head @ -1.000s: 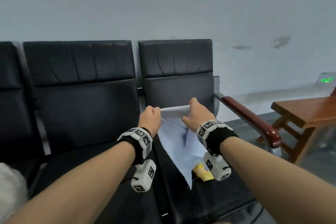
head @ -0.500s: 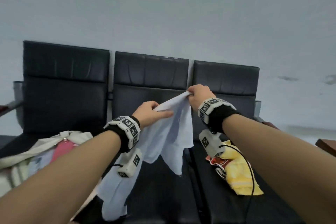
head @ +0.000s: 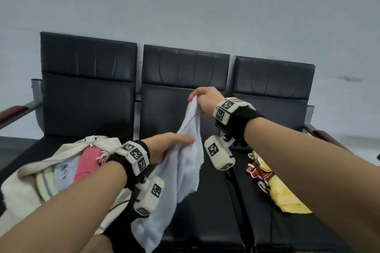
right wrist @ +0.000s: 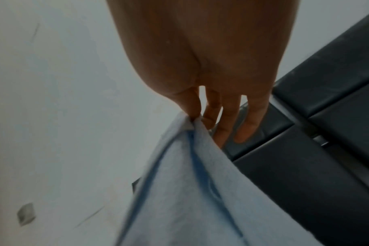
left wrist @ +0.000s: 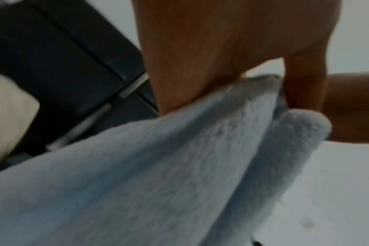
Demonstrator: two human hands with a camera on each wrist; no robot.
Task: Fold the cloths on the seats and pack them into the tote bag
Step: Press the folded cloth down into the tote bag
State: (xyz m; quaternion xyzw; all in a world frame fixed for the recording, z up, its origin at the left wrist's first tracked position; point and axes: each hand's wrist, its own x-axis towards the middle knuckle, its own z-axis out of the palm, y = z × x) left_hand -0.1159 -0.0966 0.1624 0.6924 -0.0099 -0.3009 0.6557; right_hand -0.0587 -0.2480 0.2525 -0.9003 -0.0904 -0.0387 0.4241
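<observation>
Over the middle seat (head: 197, 201), the right hand (head: 205, 99) pinches a pale blue cloth (head: 185, 162) by its top; the left hand (head: 164, 148) grips lower, fingers apparently curled. Folding is underway; next, matching edges, then the tote bag (head: 22, 187).

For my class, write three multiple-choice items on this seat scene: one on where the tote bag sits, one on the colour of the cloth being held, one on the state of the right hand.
1. Where is the tote bag?
A. on the left seat
B. on the floor
C. on the right seat

2. What colour is the held cloth?
A. pink
B. light blue
C. yellow

3. What is the right hand doing?
A. resting flat on a seat
B. hanging idle
C. pinching the cloth's upper end

Key: 1 A, the bag lies on the leftmost seat with folded cloths inside. 2 B, both wrist views show pale blue fabric. 3 C, the right wrist view shows fingertips pinching the cloth.
</observation>
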